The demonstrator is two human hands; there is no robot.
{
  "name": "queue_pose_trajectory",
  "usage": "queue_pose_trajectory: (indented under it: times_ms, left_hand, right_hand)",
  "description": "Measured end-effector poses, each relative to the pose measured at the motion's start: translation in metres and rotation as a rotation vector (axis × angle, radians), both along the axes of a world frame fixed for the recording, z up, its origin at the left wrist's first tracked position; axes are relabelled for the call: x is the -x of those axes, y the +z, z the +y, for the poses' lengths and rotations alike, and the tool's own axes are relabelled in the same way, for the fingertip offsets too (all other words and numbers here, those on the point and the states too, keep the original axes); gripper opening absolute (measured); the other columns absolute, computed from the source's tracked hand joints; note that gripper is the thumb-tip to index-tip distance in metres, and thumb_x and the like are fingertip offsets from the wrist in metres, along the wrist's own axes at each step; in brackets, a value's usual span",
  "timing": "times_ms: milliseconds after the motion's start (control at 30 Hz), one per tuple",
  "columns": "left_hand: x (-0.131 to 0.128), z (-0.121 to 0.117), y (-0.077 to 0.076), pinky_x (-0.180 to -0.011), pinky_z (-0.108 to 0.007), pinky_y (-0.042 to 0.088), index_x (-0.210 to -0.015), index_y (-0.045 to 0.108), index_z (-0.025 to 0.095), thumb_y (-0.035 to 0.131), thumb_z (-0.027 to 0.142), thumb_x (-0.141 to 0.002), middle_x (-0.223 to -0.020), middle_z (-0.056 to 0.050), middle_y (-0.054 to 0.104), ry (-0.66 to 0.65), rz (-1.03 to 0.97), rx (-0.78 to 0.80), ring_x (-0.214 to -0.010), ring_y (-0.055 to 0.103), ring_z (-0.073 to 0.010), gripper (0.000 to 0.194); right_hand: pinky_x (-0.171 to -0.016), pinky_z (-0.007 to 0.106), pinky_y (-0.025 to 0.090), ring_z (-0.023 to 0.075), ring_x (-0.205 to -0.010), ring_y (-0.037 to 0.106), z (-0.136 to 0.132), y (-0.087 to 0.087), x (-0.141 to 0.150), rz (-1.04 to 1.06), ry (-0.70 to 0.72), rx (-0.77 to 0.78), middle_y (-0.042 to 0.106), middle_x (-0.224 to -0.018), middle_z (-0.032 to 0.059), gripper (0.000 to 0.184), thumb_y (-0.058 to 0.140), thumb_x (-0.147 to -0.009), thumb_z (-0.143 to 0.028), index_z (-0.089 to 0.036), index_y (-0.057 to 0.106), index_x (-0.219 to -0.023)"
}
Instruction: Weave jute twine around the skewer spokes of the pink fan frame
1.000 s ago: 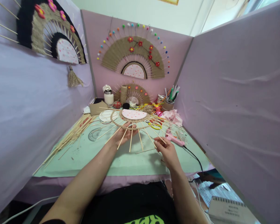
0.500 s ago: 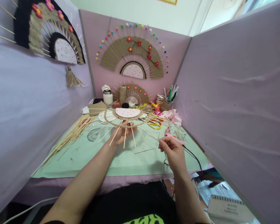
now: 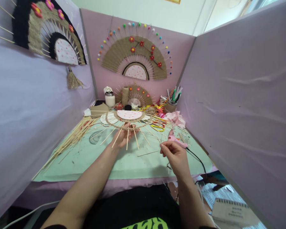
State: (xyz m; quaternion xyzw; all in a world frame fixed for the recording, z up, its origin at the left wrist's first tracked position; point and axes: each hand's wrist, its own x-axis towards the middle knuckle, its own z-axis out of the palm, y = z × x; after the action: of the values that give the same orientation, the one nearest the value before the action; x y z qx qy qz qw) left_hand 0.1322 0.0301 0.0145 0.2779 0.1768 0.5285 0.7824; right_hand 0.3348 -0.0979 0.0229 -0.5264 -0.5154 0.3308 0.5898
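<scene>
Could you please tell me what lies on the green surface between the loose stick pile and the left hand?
A half-round protractor lies between the stick pile and the left hand, in the head view.

The fan frame (image 3: 129, 114) shifted toward nine o'clock, while the right hand (image 3: 175, 156) moved toward three o'clock, farther from the left hand (image 3: 123, 137).

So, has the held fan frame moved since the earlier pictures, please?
Yes, the held fan frame has moved left, judged against the protractor on the table.
</scene>
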Motion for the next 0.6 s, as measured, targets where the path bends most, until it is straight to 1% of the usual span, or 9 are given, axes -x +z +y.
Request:
queue_pose_trajectory:
  times_ms: [133,267,367,467,533,600]
  left_hand:
    - [0.0001,-0.0004,0.0005,-0.077,-0.027,0.058,-0.083,0.057,0.014,0.051,0.014,-0.088,-0.076,-0.003,0.067,-0.009,-0.003,0.007,-0.070,0.069,-0.0126,0.008]
    - [0.0012,-0.0013,-0.0004,-0.079,-0.032,0.058,-0.083,0.056,0.014,0.053,0.015,-0.088,-0.077,-0.002,0.066,-0.055,0.007,0.010,-0.070,0.067,-0.0121,0.006]
    - [0.0020,-0.0017,-0.0011,-0.079,-0.034,0.059,-0.083,0.056,0.014,0.053,0.016,-0.087,-0.078,-0.002,0.066,-0.080,0.006,0.013,-0.070,0.067,-0.0123,0.005]
    - [0.0021,-0.0009,-0.0020,-0.078,-0.036,0.059,-0.084,0.056,0.014,0.052,0.016,-0.088,-0.078,-0.002,0.066,-0.070,-0.003,0.027,-0.070,0.067,-0.0128,0.007]
    - [0.0021,-0.0004,-0.0023,-0.078,-0.037,0.059,-0.084,0.056,0.014,0.052,0.016,-0.088,-0.078,-0.003,0.066,-0.053,-0.004,0.041,-0.069,0.066,-0.0126,0.006]
    - [0.0022,-0.0002,-0.0023,-0.079,-0.037,0.059,-0.084,0.056,0.014,0.053,0.016,-0.087,-0.077,-0.002,0.065,-0.053,0.000,0.044,-0.069,0.066,-0.0126,0.005]
  right_hand:
    - [-0.052,0.025,0.040,0.0123,-0.053,0.050,0.0018,0.0001,-0.0002,0.020,-0.055,-0.012,0.059,-0.058,0.0007,0.021,0.068,-0.075,-0.039,-0.018,0.064,-0.072]
    - [-0.052,0.025,0.041,0.0123,-0.053,0.049,0.0035,0.0006,-0.0013,0.042,-0.084,-0.030,0.059,-0.058,0.0007,0.021,0.068,-0.075,-0.038,-0.018,0.063,-0.073]
    - [-0.051,0.024,0.040,0.0117,-0.052,0.049,0.0040,-0.0002,-0.0028,0.016,-0.062,0.010,0.058,-0.057,-0.0001,0.021,0.068,-0.075,-0.038,-0.018,0.063,-0.071]
    - [-0.050,0.024,0.039,0.0114,-0.050,0.048,0.0031,-0.0013,-0.0033,-0.037,0.007,0.059,0.058,-0.055,-0.0005,0.022,0.067,-0.076,-0.038,-0.018,0.062,-0.069]
    - [-0.050,0.024,0.039,0.0114,-0.050,0.049,0.0017,-0.0009,-0.0025,-0.048,0.041,0.064,0.058,-0.055,-0.0004,0.022,0.067,-0.076,-0.038,-0.018,0.062,-0.069]
    - [-0.051,0.024,0.039,0.0113,-0.051,0.049,0.0005,0.0006,-0.0012,-0.021,0.024,0.039,0.058,-0.056,-0.0003,0.021,0.068,-0.076,-0.037,-0.018,0.063,-0.070]
